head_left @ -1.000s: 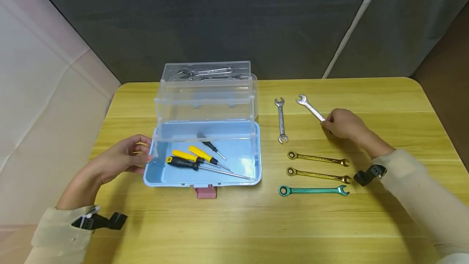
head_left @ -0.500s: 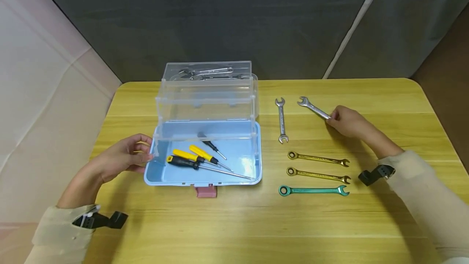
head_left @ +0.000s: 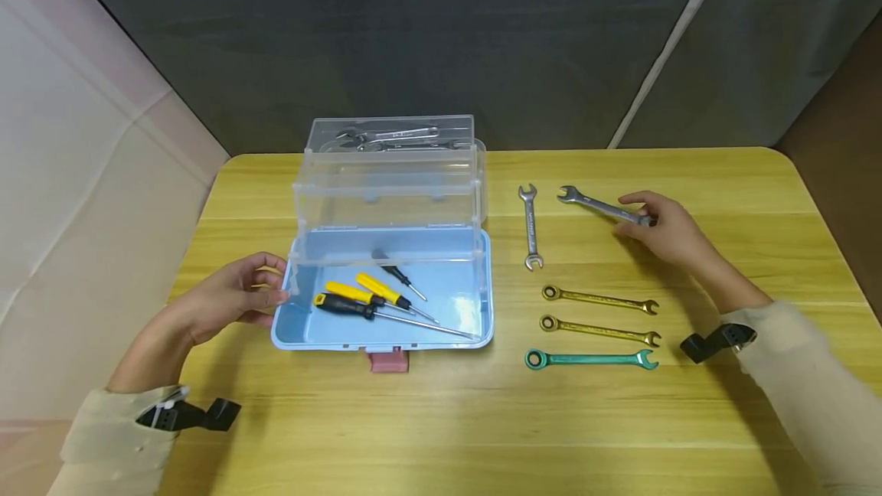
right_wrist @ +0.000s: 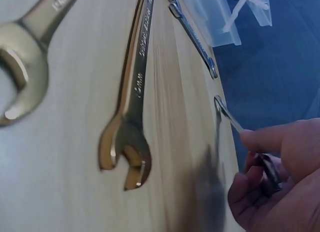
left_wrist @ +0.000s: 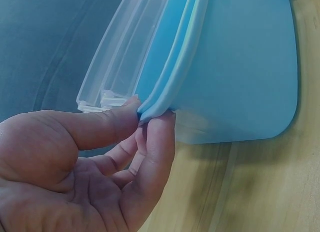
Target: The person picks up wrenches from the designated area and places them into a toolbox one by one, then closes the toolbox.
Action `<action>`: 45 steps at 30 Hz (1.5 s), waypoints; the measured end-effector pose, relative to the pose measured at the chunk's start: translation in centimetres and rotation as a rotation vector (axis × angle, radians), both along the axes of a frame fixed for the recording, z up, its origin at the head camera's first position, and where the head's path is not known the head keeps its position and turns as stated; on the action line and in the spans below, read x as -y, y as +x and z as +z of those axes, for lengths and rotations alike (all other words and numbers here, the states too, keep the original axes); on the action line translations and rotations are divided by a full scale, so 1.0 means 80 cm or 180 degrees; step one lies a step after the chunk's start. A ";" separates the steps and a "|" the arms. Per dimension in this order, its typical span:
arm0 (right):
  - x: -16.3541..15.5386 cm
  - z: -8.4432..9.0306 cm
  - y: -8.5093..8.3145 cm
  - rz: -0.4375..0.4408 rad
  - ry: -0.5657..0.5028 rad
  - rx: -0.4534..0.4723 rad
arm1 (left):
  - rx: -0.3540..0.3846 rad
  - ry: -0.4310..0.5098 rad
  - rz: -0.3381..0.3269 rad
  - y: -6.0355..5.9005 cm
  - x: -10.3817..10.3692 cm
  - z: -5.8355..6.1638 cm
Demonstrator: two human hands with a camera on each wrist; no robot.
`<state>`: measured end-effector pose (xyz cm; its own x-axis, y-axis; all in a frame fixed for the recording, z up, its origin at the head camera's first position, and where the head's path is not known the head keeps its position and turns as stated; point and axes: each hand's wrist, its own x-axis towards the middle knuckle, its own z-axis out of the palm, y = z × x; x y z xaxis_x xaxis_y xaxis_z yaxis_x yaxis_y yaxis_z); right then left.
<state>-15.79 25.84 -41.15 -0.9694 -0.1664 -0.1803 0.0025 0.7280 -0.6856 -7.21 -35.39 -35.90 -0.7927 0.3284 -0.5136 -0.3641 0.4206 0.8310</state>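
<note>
- Right hand [head_left: 664,228]: grip closed on one end of the silver wrench [head_left: 599,206], at the desk's [head_left: 441,419] right rear.
- Left hand [head_left: 230,297]: thumb and fingers pinch the left rim of the blue toolbox [head_left: 455,305], left of desk centre.
- Screwdrivers [head_left: 372,301] lie inside the toolbox.

Silver open-end wrench [head_left: 598,206], pinched at one end, angled above table, right of box.
</note>
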 end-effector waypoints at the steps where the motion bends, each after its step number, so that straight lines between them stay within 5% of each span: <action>1: -0.001 -0.001 0.001 -0.0053 -0.0074 -0.0002 | 0.0002 0.0003 0.0000 0.000 0.000 0.000; 10: -0.003 -0.007 0.005 -0.0507 -0.0776 0.0243 | -0.0001 0.0000 -0.0011 0.001 0.000 -0.001; 25: -0.001 -0.008 0.005 -0.0603 -0.1079 0.0332 | -0.0011 0.0012 -0.0031 -0.001 -0.002 -0.002; 45: 0.042 0.076 -0.002 -0.0187 -0.1696 0.0032 | -0.0018 0.0050 -0.0040 -0.001 0.000 -0.001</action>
